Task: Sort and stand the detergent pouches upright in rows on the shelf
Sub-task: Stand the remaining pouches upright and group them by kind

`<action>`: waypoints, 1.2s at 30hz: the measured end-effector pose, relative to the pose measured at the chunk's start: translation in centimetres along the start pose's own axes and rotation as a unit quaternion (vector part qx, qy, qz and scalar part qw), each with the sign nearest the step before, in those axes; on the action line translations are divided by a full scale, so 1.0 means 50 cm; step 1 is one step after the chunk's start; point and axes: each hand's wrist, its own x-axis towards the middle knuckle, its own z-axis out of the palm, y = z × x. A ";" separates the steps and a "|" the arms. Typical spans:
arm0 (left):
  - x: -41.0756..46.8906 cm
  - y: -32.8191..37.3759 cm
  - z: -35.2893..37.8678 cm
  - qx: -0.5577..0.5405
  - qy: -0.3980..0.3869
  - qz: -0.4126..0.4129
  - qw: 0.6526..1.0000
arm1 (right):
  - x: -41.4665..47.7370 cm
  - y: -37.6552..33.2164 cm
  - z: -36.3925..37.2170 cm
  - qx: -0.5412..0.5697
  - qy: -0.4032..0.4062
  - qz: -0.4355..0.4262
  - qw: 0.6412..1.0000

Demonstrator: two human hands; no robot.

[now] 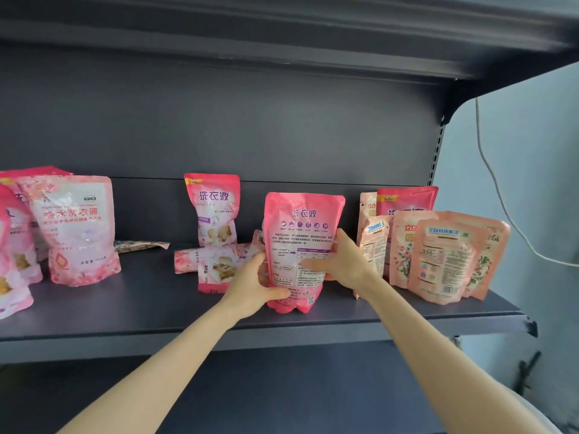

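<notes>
While upright on shelf (125, 308), pink pouch (301, 227) in grip: left hand (250, 294), right hand (343, 261).

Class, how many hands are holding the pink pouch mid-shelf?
2: the left hand holds the pink pouch at its lower left edge, the right hand its right side. Neither is hidden.

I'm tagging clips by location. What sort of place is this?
Likely a shop or stockroom: a dark metal display shelf, a slotted upright at its right end, and many branded detergent pouches of a few kinds.
</notes>
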 end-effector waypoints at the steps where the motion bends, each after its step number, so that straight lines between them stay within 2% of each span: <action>1: 0.002 0.000 0.002 0.004 0.007 0.004 1.000 | 0.004 -0.001 0.001 -0.004 0.003 -0.002 1.000; 8: 0.025 0.000 0.028 0.041 0.060 0.016 0.997 | 0.031 -0.005 0.001 -0.042 0.015 0.014 0.999; 16: 0.025 0.006 0.059 0.077 0.095 0.025 0.992 | 0.018 -0.007 -0.006 -0.024 0.026 0.038 0.999; 20: 0.017 0.006 0.056 0.055 0.074 0.018 0.996 | 0.008 -0.013 -0.006 -0.036 0.030 0.037 0.998; 26: 0.006 0.027 0.035 0.100 0.045 0.002 0.994 | -0.002 -0.018 -0.007 -0.096 0.030 0.031 0.994; 31: 0.001 0.047 0.008 0.199 0.027 -0.014 0.980 | -0.023 -0.037 -0.017 -0.170 0.016 0.026 0.985; 36: -0.021 0.077 -0.032 0.303 0.001 -0.018 0.953 | -0.062 -0.074 -0.033 -0.272 -0.028 -0.029 0.962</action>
